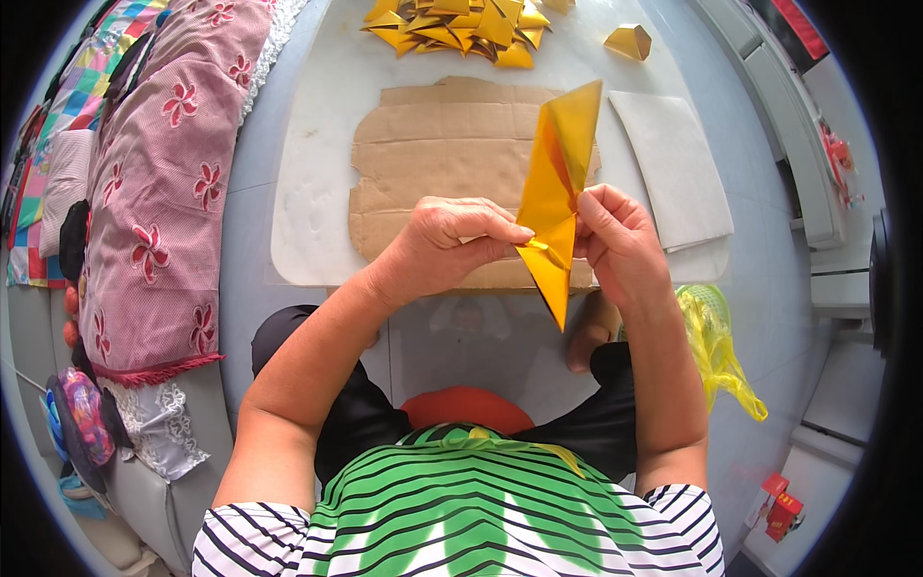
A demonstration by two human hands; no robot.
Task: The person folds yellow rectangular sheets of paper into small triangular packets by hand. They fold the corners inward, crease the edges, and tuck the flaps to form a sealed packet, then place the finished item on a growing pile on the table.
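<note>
A partly folded sheet of shiny gold paper (554, 195) is held up in the air, long and pointed at both ends. My left hand (461, 231) pinches its left edge near the middle between thumb and fingers. On the opposite edge my right hand (613, 234) grips it with thumb and forefinger; the other fingers are partly hidden behind. Creases meet between the two hands. Below the paper lies a worn sheet of brown cardboard (440, 159) on a white table (310, 216).
Folded gold paper pieces (461, 29) are heaped at the table's far side, with one separate gold piece (629, 42) to their right. A stack of white paper (681, 169) lies at right. A patterned pink cover (166, 180) drapes a sofa at left. A yellow-green bag (710, 346) hangs right of the table.
</note>
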